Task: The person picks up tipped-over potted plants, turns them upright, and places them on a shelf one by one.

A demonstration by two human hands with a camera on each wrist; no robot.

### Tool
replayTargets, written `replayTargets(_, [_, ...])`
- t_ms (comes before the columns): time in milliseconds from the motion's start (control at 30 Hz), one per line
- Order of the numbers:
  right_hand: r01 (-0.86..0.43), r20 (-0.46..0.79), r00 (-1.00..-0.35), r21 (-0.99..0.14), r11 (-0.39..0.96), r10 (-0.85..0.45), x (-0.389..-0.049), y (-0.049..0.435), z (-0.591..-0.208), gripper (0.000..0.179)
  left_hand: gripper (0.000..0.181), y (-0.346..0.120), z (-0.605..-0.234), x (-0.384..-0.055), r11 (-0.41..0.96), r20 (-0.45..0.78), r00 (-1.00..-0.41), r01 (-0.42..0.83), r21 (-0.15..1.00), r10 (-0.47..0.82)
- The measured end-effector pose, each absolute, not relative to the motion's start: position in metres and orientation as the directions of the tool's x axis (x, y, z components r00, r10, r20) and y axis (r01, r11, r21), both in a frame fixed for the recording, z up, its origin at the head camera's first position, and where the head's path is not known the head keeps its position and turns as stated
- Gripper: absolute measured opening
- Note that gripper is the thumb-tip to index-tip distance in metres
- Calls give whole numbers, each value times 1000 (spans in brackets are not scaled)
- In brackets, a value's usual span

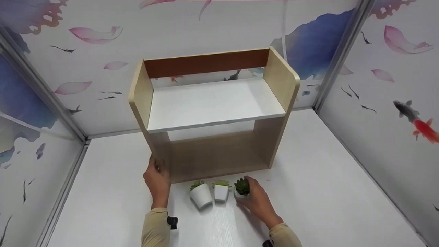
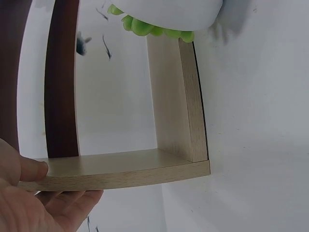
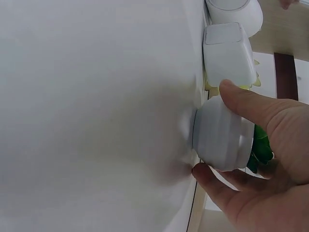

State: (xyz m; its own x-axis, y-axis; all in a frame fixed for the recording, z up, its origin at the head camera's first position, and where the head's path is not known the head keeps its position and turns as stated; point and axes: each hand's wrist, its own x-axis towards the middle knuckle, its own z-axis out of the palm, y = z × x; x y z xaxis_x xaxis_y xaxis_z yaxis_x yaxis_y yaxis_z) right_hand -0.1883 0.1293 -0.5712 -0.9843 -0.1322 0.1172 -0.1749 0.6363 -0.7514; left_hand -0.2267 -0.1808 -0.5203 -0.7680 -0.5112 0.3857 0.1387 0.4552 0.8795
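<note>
A small wooden shelf (image 1: 219, 99) with a white middle board stands upright on the table. My left hand (image 1: 157, 181) grips the front edge of its left side panel, the thumb (image 2: 34, 169) on the inner face and the fingers outside. At the right, my right hand (image 1: 259, 202) holds a dark green potted succulent (image 1: 242, 186), thumb and fingers around its ribbed white pot (image 3: 224, 135). Beside it are a square white pot (image 1: 221, 193) with a light green plant and a round white pot (image 1: 201, 196), which leans, also with a green plant.
The white table (image 1: 329, 192) extends to both sides of the shelf. Printed wall panels (image 1: 199, 31) with petals and fish enclose it at the back and sides. Metal posts (image 1: 334, 65) stand at the corners.
</note>
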Motion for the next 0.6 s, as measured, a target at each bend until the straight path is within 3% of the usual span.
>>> replayTargets(600, [-186, 133, -982, -757, 627, -131, -183, 136, -572, 70, 41, -181, -522, -225, 465, 414, -761, 168, 869, -500])
